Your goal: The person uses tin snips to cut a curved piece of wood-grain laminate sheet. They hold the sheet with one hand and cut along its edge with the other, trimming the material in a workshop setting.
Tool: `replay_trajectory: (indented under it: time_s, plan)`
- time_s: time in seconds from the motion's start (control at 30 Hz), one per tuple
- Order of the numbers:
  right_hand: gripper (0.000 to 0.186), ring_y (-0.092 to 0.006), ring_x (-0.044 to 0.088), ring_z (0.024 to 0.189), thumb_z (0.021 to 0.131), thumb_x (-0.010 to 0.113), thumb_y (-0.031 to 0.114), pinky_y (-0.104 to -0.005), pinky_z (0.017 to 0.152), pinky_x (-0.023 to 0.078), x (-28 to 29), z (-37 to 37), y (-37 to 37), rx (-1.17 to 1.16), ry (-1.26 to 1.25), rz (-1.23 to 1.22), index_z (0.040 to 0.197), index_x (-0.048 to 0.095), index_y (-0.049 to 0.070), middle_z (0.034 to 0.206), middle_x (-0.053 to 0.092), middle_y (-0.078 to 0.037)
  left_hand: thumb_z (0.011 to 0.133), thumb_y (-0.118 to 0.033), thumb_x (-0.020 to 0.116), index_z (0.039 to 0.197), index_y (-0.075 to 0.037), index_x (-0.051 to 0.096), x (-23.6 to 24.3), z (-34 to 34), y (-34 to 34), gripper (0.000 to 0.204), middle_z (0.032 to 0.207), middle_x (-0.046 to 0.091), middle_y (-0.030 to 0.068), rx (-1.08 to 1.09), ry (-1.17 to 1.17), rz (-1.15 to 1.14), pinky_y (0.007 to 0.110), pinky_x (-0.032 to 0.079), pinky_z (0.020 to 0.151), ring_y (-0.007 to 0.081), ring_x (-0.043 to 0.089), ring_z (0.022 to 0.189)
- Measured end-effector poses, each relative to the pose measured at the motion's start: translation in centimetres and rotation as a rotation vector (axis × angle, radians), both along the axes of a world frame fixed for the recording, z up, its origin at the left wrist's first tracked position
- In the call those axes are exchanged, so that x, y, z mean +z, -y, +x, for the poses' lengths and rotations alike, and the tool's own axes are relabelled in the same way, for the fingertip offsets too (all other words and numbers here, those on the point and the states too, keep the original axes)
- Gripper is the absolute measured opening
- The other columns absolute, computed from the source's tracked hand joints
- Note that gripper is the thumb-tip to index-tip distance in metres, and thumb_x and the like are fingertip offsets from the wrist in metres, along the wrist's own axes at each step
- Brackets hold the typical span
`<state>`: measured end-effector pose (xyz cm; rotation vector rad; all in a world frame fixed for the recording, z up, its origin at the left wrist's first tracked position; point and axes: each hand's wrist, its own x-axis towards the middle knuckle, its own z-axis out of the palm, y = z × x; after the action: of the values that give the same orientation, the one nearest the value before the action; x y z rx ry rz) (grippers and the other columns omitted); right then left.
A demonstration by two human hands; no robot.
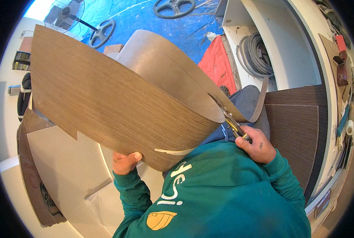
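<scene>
A large flexible wood-grain laminate sheet curls across my lap, its smooth tan back showing on the curved part. My left hand is closed on its lower edge, thumb on top and fingers hidden beneath. In my right hand is a pair of tin snips, gripped by the handles. Their blades reach up and left, at the sheet's edge where it curls round. Whether the blades are biting into the sheet I cannot tell. A pale strip shows on the sheet near my body.
Ahead lies a blue tarp with valve-like handwheels and a fan at its left. To the right stands a white cabinet holding a coiled grey hose. Tools line the right shelf; cardboard lies left.
</scene>
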<state>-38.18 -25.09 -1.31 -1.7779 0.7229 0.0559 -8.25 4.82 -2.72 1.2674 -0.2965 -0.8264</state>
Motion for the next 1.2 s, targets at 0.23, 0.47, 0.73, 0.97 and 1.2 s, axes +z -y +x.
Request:
replay_trajectory:
  time_s: [0.23,0.47,0.73,0.97,1.2]
  plan:
    - [0.046,-0.0327,0.067,0.084,0.096,0.066,0.041,-0.0410,0.077,0.051,0.24,0.15,-0.09,-0.011,-0.010,-0.002,0.109,0.064,-0.003,0.091,0.067,-0.021,0.075,0.000,0.082,0.138,0.006,0.050,0.04,0.05,0.33,0.072,0.128,0.065,0.0200,-0.003,0.008,-0.027,0.045,0.049,0.102,0.0328,0.063,0.117]
    - [0.046,-0.0323,0.065,0.079,0.096,0.066,0.042,-0.0404,0.074,0.051,0.49,0.29,-0.05,-0.005,-0.051,0.018,0.107,0.064,-0.003,0.087,0.065,-0.021,0.074,0.000,0.084,0.138,0.006,0.049,0.02,0.21,0.12,0.073,0.128,0.064,0.0219,0.002,-0.006,-0.007,0.046,0.049,0.101,0.0347,0.063,0.117]
    - [0.047,-0.0331,0.065,0.078,0.095,0.067,0.042,-0.0411,0.073,0.051,0.30,0.13,-0.20,-0.010,-0.032,-0.025,0.105,0.065,-0.004,0.085,0.065,-0.021,0.073,-0.001,0.086,0.138,0.004,0.050,-0.08,0.07,0.08,0.074,0.128,0.065,0.0172,0.008,-0.010,-0.035,0.046,0.050,0.101,0.0320,0.063,0.117]
    - [0.048,-0.0326,0.066,0.077,0.095,0.068,0.044,-0.0410,0.073,0.051,0.25,0.05,-0.28,-0.011,-0.025,-0.032,0.105,0.066,-0.003,0.084,0.065,-0.021,0.073,0.000,0.086,0.138,0.004,0.049,-0.27,0.18,-0.33,0.075,0.128,0.065,0.0185,0.023,-0.005,-0.024,0.046,0.050,0.101,0.0334,0.064,0.116]
    - [0.048,-0.0327,0.066,0.080,0.095,0.067,0.044,-0.0406,0.075,0.051,0.33,0.07,-0.35,-0.017,-0.019,-0.035,0.105,0.066,-0.003,0.087,0.066,-0.021,0.074,0.000,0.085,0.138,0.005,0.050,0.30,0.08,0.06,0.073,0.129,0.065,0.0200,0.008,0.007,-0.026,0.047,0.050,0.101,0.0337,0.063,0.118]
